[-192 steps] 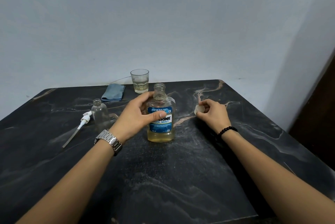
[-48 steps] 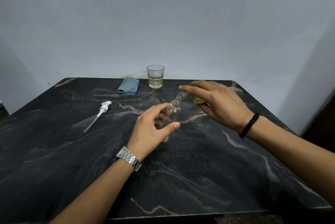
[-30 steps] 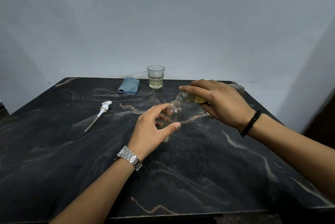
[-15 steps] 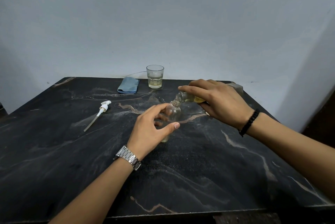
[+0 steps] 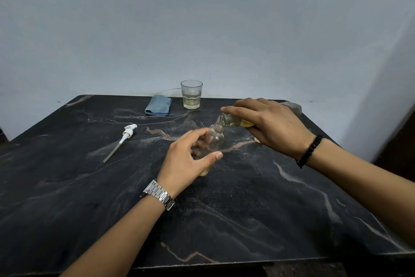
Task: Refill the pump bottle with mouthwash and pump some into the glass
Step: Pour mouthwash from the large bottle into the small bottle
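Barely anything has shifted over the last second and a half: same pour pose, and a thin yellowish layer now shows at the base of the pump bottle (image 5: 215,142). Left hand (image 5: 188,162) is wrapped around that small clear bottle, thumb in front and fingers behind, holding it upright on the dark marble surface (image 5: 247,209), probably so it doesn't tip while the other neck bears on it. Right hand (image 5: 267,126) grips the mouthwash bottle (image 5: 233,121) from above, tipped nearly flat, its mouth right at the pump bottle's open neck; yellow liquid sits low in the tilted body. Can't tell whether the two necks touch or just sit close. So the pump bottle is at centre, inside the left hand, directly under and left of the right hand. Pump head (image 5: 128,131) with its dip tube lies loose on the surface, well to the left, out of the way until refitting. Glass (image 5: 191,94) stands at the far edge with a little pale liquid in it, blue cloth (image 5: 158,105) just beside it. Refill is under way; pumping not yet started.
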